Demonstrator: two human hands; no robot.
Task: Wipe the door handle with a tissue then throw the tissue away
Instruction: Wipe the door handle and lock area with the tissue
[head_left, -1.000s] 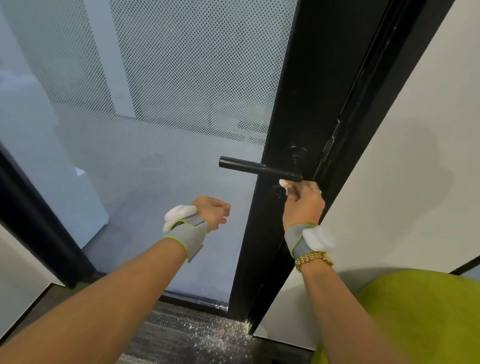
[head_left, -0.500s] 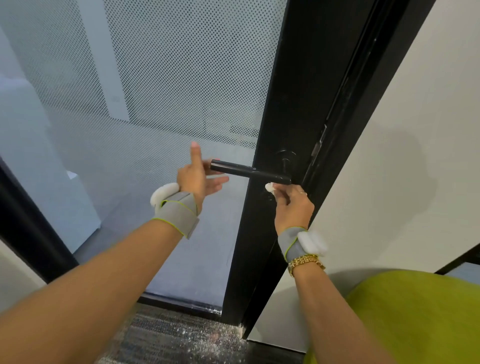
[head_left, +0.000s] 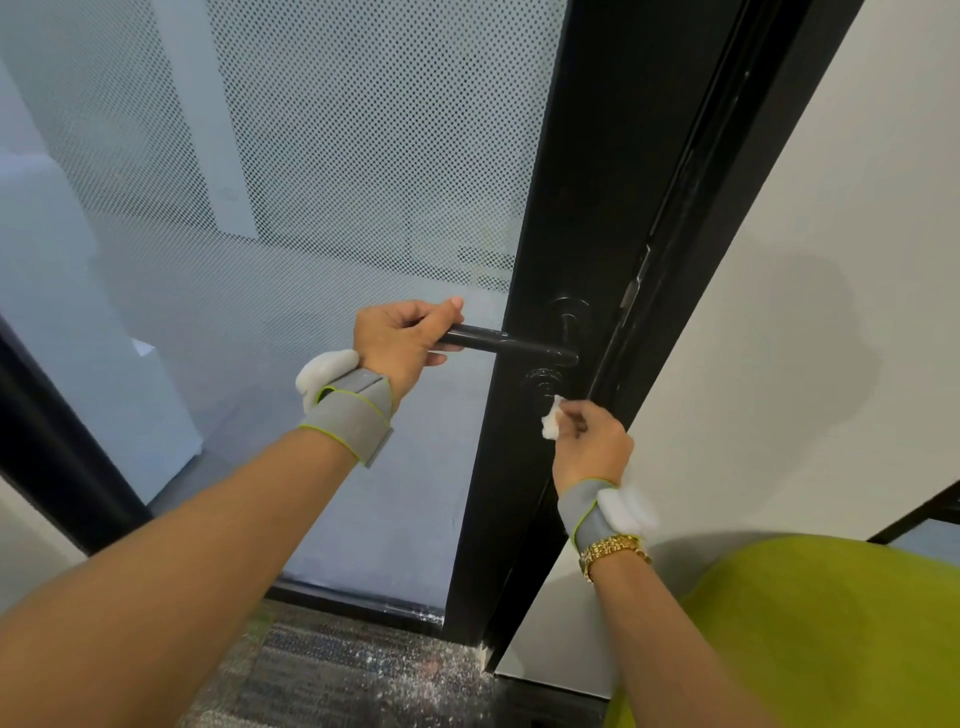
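A black lever door handle (head_left: 511, 345) sticks out to the left from the black door frame (head_left: 582, 208). My left hand (head_left: 402, 340) is wrapped around the handle's free left end. My right hand (head_left: 592, 441) is below the handle, near the round lock (head_left: 543, 382), and pinches a small crumpled white tissue (head_left: 550, 423) between its fingers. The tissue sits just under the lock, apart from the lever. Both wrists wear grey straps, and the right wrist has a gold watch.
The door's glass panel (head_left: 311, 182) has a dotted film. A white wall (head_left: 831, 260) stands to the right of the frame. A lime-green rounded object (head_left: 831, 634) fills the lower right corner. Dark carpet (head_left: 337, 675) with white specks lies at the door's foot.
My left hand rose from below the handle, opened, then closed around the handle's left end. My right hand with the tissue dropped from just under the lever to beside the lock.
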